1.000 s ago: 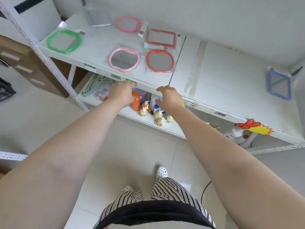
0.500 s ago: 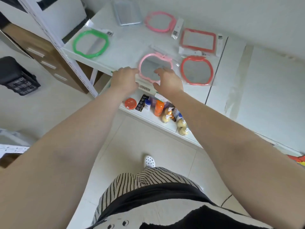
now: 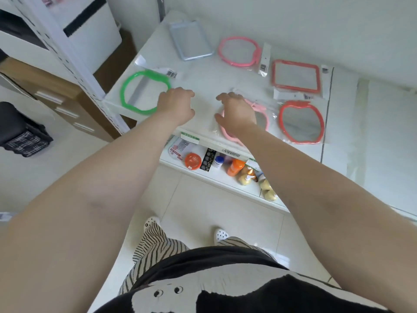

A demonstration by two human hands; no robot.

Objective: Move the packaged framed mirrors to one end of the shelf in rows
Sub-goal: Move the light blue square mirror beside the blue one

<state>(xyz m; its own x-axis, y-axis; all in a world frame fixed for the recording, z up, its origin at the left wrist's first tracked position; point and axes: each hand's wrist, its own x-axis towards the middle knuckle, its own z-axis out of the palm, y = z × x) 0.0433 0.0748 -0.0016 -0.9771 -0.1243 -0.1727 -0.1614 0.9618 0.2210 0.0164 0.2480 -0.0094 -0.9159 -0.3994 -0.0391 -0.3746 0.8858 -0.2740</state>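
Head view | left hand (image 3: 177,105) hovers over the shelf (image 3: 203,82) beside the green mirror (image 3: 144,92), fingers loosely curled, holding nothing | right hand (image 3: 237,111) covers the pink apple mirror (image 3: 259,114) near the shelf's front edge, fingers curled over its packet; actual grip unclear

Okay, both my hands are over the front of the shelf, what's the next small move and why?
Probably lower the right hand and grip the pink apple-shaped mirror beneath it, then slide it toward the green mirror. A bare stretch of shelf separates them.
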